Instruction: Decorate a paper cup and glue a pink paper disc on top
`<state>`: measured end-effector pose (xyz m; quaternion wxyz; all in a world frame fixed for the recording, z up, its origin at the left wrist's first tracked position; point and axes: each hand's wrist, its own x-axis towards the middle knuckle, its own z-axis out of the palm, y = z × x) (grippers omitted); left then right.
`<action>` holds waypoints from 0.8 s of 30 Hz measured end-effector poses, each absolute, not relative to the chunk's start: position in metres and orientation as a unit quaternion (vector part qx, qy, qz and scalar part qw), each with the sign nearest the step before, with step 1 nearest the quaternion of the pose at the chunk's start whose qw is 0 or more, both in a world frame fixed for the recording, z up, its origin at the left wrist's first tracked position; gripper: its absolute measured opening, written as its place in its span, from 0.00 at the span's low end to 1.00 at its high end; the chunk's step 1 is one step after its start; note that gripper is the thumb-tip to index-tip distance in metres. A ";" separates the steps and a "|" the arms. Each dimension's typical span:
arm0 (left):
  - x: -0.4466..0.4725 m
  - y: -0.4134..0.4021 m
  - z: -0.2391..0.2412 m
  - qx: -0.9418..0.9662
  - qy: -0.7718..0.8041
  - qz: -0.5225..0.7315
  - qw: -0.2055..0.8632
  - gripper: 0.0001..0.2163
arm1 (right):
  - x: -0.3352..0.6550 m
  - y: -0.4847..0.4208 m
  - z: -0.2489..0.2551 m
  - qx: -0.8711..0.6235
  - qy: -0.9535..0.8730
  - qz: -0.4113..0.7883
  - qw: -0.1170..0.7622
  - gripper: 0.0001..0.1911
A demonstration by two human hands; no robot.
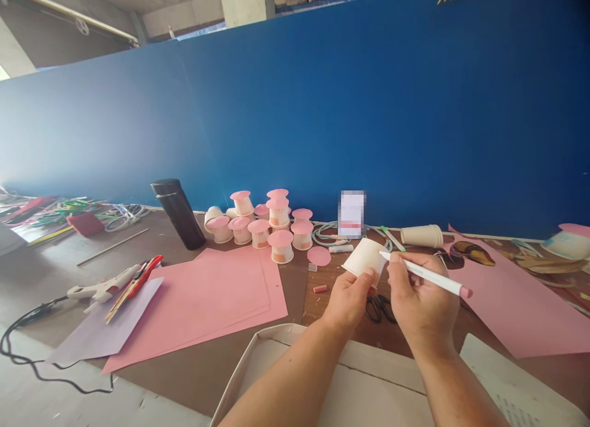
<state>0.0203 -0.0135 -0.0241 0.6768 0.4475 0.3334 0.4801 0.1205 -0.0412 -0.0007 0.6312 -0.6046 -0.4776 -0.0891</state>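
My left hand (348,301) grips a plain white paper cup (366,258), tilted with its rim toward the lower left. In my right hand (421,301) is a white marker (436,278) with a pink end, its tip at the cup's right side; I cannot tell if it touches. A pink marker cap (319,289) lies on the table left of my left hand. Black-handled scissors (380,308) are partly hidden beneath my hands. Beyond them sit a pink paper disc (319,256) and several upturned cups topped with pink discs (281,246), bearing pinkish drawings.
Pink sheets (207,292) cover the table's left, beside a glue gun (104,285), a red cutter knife (136,285) and a black bottle (179,215). Another pink sheet (520,304), sunglasses (472,253) and stacked cups (421,235) are right. A cardboard box (276,338) is in front.
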 end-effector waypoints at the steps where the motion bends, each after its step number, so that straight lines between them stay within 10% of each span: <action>1: 0.021 -0.013 -0.025 0.448 0.333 0.479 0.677 0.23 | 0.120 -0.041 0.000 -0.605 -0.476 -0.088 0.632 0.13; 24: 0.021 -0.012 -0.025 0.457 0.335 0.483 0.668 0.20 | 0.117 -0.042 0.000 -0.607 -0.480 -0.099 0.626 0.13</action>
